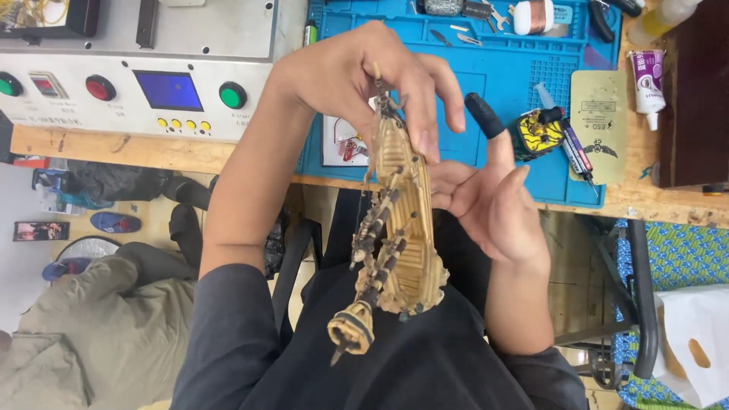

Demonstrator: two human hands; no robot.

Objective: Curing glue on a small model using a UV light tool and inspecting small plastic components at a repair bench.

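Fingers (pixel 414 99) of the left hand (pixel 357 72) pinch the top end of a wooden model ship (pixel 399 220), held upright over the lap, just off the blue mat (pixel 509 72) on the surface. Hull and masts look built; rigging seems unfinished. Right hand (pixel 490 201) lies open against the hull's side, one fingertip in a black finger cover (pixel 484 114).

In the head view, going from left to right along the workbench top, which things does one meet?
Red round button → blue rectangular screen → green round button → left hand → yellow-and-black small device → beige flat card → white squeeze tube.
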